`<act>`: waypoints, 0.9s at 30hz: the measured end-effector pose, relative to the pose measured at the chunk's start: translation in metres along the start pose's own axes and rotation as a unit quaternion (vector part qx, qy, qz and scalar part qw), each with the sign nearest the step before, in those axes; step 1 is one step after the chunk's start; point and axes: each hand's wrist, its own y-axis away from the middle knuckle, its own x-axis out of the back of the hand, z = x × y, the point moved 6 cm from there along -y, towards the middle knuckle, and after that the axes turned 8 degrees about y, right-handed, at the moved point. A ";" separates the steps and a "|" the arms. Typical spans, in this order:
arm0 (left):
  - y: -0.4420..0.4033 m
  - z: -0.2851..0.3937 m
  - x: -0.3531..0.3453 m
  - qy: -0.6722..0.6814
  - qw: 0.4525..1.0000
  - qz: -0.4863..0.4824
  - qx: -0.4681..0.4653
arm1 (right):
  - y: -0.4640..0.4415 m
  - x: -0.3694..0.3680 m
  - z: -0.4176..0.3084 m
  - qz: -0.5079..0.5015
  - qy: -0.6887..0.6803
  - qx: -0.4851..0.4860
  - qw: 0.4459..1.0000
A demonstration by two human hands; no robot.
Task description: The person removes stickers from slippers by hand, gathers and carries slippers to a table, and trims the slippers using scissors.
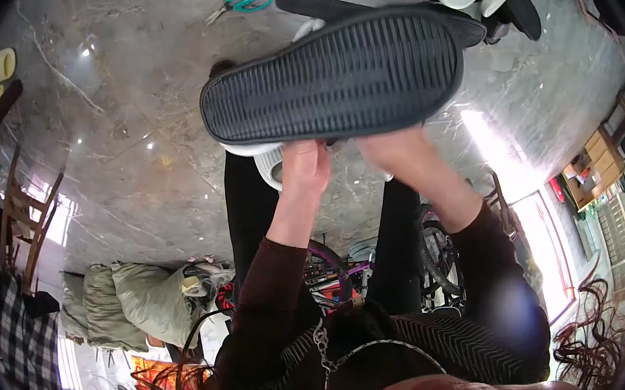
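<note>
left hand point(305, 168): holds slipper point(331, 80), ridged sole point(390, 65) showing | right hand point(404, 156): partly behind it

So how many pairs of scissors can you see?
1: teal-handled scissors on the floor near the picture's top edge, above the held slipper. Others may be hidden behind it.

The sole point(331, 79) is ribbed black, the scissor handles point(237, 6) teal, the floor point(141, 83) grey with pale veins.
</note>
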 end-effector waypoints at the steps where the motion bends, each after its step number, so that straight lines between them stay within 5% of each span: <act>1: 0.000 -0.004 0.000 -0.002 1.000 -0.004 0.002 | 0.007 -0.007 -0.001 -0.014 -0.043 -0.055 0.997; 3: 0.002 -0.020 -0.001 0.072 0.995 -0.018 0.068 | 0.023 -0.021 0.002 -0.038 -0.124 -0.167 0.977; 9: 0.013 -0.036 0.005 0.079 0.981 -0.025 0.177 | 0.074 -0.057 0.007 -0.079 -0.191 -0.187 0.960; 13: 0.007 -0.050 0.016 -0.052 0.988 -0.103 0.105 | 0.071 -0.064 0.012 -0.159 -0.188 -0.176 0.953; 19: 0.006 -0.048 0.016 -0.179 0.983 0.000 0.046 | 0.095 -0.072 0.009 -0.160 -0.153 -0.192 0.956; 24: 0.002 -0.041 0.016 -0.162 0.986 0.032 -0.014 | 0.155 -0.064 0.042 -0.145 -0.635 -0.338 0.679; 27: -0.002 -0.058 0.025 -0.229 0.973 0.003 0.012 | 0.167 -0.027 0.137 -0.147 -0.483 -0.392 0.769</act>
